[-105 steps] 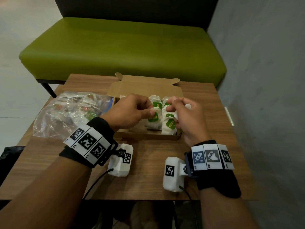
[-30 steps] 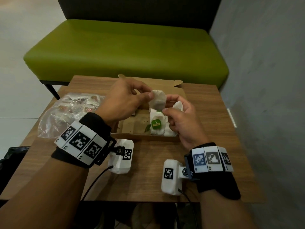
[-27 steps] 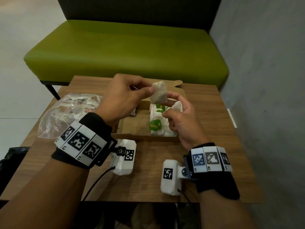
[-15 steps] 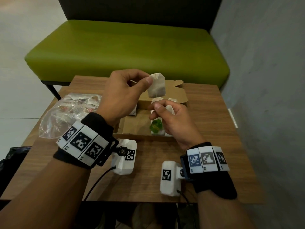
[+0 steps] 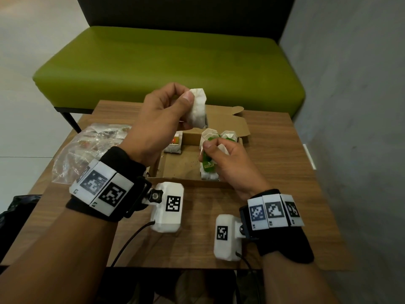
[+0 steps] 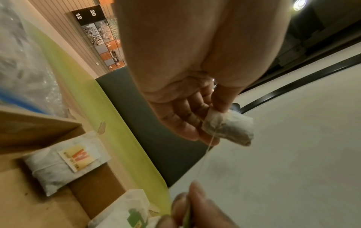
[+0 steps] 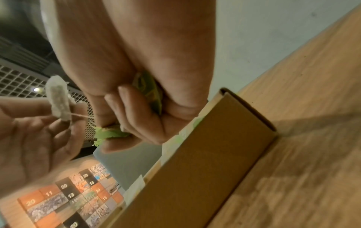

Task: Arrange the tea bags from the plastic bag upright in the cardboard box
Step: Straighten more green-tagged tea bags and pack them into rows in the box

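Note:
My left hand (image 5: pixel 163 116) pinches a white tea bag (image 5: pixel 198 111) (image 6: pixel 228 129) (image 7: pixel 58 103) and holds it up above the open cardboard box (image 5: pixel 175 172). A thin string (image 6: pixel 203 160) runs from it down to my right hand (image 5: pixel 223 159), which pinches green paper tags (image 7: pixel 109 134) (image 5: pixel 207 157) over the box's right side. Several white tea bags with green tags (image 5: pixel 228 136) stand at the box's right end. One tea bag with a red-and-yellow tag (image 5: pixel 174 143) (image 6: pixel 66 162) leans in the far left corner. The clear plastic bag (image 5: pixel 92 148) of tea bags lies left of the box.
The box sits on a small wooden table (image 5: pixel 274 163), its lid flap (image 5: pixel 228 119) folded back. A green bench (image 5: pixel 166 62) stands behind the table and a grey wall (image 5: pixel 355 106) runs along the right. The box floor (image 5: pixel 182 165) between the tea bags is bare.
My left hand lifted the white tea bag out of the box and higher up, drawing its string taut. My right hand moved down to the tags among the bags at the right end.

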A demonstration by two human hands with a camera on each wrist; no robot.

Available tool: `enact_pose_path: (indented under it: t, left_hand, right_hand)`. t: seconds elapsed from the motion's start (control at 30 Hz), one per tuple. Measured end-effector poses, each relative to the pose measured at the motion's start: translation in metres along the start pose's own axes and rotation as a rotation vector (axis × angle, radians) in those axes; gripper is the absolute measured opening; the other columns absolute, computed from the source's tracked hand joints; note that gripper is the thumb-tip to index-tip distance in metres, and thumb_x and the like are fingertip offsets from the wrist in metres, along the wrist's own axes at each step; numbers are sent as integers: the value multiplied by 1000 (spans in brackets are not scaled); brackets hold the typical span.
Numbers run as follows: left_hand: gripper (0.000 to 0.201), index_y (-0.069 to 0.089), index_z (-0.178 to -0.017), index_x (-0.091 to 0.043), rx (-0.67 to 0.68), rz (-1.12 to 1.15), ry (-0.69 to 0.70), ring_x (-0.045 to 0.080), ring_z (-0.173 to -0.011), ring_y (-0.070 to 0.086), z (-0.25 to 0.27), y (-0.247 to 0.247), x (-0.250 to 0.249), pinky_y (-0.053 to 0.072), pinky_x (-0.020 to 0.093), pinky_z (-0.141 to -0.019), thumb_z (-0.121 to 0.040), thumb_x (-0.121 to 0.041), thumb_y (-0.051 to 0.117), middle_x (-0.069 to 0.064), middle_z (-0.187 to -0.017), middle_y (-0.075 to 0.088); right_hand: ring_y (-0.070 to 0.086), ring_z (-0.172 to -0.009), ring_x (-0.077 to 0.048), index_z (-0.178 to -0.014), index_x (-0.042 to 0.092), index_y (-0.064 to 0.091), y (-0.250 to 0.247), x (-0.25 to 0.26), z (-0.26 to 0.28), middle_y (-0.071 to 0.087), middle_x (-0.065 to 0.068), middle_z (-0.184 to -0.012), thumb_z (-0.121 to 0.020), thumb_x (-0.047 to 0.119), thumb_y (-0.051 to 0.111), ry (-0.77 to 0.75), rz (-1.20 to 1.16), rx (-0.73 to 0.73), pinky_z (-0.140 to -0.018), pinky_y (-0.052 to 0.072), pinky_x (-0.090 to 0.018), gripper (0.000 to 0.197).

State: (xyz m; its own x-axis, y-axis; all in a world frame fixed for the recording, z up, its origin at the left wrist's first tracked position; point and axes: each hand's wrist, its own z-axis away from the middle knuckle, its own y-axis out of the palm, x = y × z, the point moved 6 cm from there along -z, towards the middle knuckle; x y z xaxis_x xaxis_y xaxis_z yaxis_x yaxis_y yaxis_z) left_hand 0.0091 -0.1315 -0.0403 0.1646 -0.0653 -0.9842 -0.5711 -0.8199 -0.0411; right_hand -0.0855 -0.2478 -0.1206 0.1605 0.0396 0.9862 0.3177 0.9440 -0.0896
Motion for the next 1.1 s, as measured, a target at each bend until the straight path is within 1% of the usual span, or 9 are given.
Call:
enact_pose_path:
  t: [0.07,0.13,0.27,0.47,0.63,0.8,0.9,1.03,1.1]
  left_hand:
    - [17,56,-88,-17,16,-35,42,20,-70,57,0,0,-1,49,28,-62,-103,-17,48,6,-78,59]
    - [16,57,-88,-19,55,-142,97,16,-68,53,1,1,-1,48,26,-58,-103,-19,50,5,-79,58]
    - [13,64,-88,-25,211,-406,102,14,-68,59,5,9,4,49,36,-58,-99,-26,56,-5,-80,64]
    - [13,70,-89,-25,334,-727,139,5,-66,58,7,13,10,41,20,-61,-94,-35,62,-7,-75,66]
    - [14,68,-83,-26,255,-944,169,-6,-62,53,7,14,10,32,7,-52,-93,-33,62,-14,-63,59]
    - [19,67,-77,-24,153,-867,45,0,-57,57,4,12,15,34,10,-49,-93,-30,60,-9,-62,64]
    - [20,67,-79,-20,141,-701,-51,7,-58,65,5,13,19,49,25,-54,-95,-27,59,-4,-64,69]
    - [20,64,-82,-15,147,-478,-150,15,-64,63,7,12,23,50,34,-61,-98,-20,53,3,-70,70]
    - [19,62,-83,-13,159,-358,-218,17,-66,62,8,13,25,50,34,-62,-99,-15,51,7,-72,68]
  right_hand:
    - [49,-45,1,-88,14,63,-2,4,2,63,-3,-75,-103,23,57,15,-147,7,-44,35,-13,19]
    - [39,-41,-1,-96,10,63,-5,6,1,57,-3,-71,-101,18,58,24,-284,-8,-37,28,-14,11]
    - [37,-47,-2,-100,11,62,-13,10,0,54,1,-69,-100,10,58,18,-485,-55,-36,30,-13,4]
    - [40,-47,-2,-98,10,62,-18,12,0,60,8,-64,-97,5,61,14,-574,-112,-37,30,-13,5]
    - [47,-52,-2,-91,11,64,-22,16,1,61,3,-71,-90,3,70,-90,-383,-229,-42,39,-16,10]
    - [53,-52,-4,-87,11,65,-19,30,5,64,-3,-77,-87,1,74,-203,-245,-233,-43,42,-18,14]
    - [57,-59,-7,-85,15,67,-15,36,8,65,-2,-77,-85,2,76,-267,-113,-233,-44,45,-21,16]
    - [60,-67,-6,-81,24,68,-11,39,8,66,14,-75,-83,7,79,-342,55,-249,-53,49,-25,20]
    - [63,-73,-6,-79,25,68,-9,42,8,68,16,-78,-82,7,80,-385,116,-259,-59,53,-26,21]
